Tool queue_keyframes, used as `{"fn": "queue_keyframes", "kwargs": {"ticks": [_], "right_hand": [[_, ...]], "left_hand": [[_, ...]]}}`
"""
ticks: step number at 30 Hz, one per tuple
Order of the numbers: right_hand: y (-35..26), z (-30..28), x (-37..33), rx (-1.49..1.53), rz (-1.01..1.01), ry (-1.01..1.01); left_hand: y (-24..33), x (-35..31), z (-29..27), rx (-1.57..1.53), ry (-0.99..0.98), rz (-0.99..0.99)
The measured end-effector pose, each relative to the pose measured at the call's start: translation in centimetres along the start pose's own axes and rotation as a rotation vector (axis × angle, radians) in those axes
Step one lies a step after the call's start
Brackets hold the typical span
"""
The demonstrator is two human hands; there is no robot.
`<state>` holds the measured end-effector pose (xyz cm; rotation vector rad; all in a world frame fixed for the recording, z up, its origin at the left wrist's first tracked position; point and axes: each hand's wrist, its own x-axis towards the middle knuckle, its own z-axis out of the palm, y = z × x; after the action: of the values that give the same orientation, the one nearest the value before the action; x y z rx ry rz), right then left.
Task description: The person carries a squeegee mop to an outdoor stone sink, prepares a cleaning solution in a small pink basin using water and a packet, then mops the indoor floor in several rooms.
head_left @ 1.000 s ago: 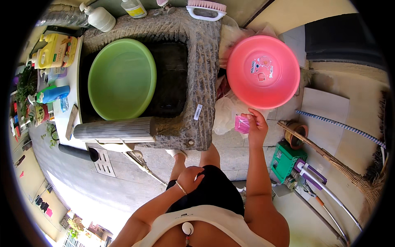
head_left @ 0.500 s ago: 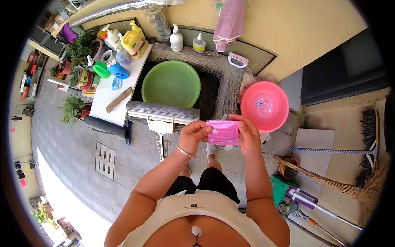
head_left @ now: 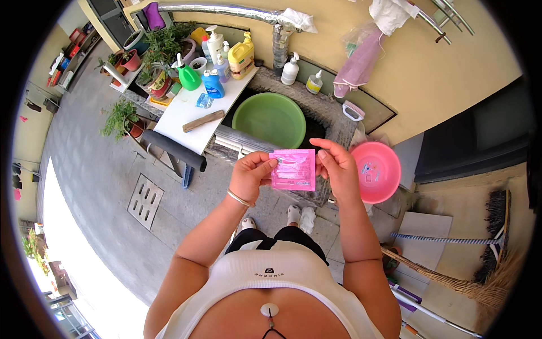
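Note:
A flat, square pink sachet (head_left: 293,170) is held up in front of my body, its printed face toward me. The thumb and fingers of my left hand (head_left: 248,175) pinch its left edge. My right hand (head_left: 339,166) grips the right edge between thumb and curled fingers, while its index finger stretches up and apart from the sachet. Beyond the hands, a green basin (head_left: 269,120) sits in the stone sink (head_left: 339,125). A pink basin (head_left: 376,172) stands to the right of my right hand.
A white board (head_left: 172,116) at the left holds a wooden block (head_left: 203,121), a blue bottle (head_left: 213,83), a green spray bottle (head_left: 188,76) and a yellow jug (head_left: 241,58). A scrubbing brush (head_left: 353,111) lies on the sink's edge. Brooms (head_left: 446,239) lean at the right.
The view has shifted, so the sink and basins sit differently in it. My right index finger has lifted off the sachet and now points upward; my left hand still pinches its edge.

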<state>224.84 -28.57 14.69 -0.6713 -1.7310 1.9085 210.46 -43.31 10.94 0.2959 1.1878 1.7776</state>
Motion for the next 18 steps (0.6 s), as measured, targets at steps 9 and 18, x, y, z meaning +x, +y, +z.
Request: {"fn": "queue_keyframes", "kwargs": {"ticks": [9, 18], "right_hand": [[-1.9, 2.8, 0.6, -0.503, -0.368, -0.169], [-1.9, 4.8, 0.7, -0.184, -0.02, -0.108]], "left_hand": [[3.1, -1.1, -2.7, 0.005, -0.165, -0.258], [4.5, -2.2, -1.6, 0.157, -0.027, 0.375]]}}
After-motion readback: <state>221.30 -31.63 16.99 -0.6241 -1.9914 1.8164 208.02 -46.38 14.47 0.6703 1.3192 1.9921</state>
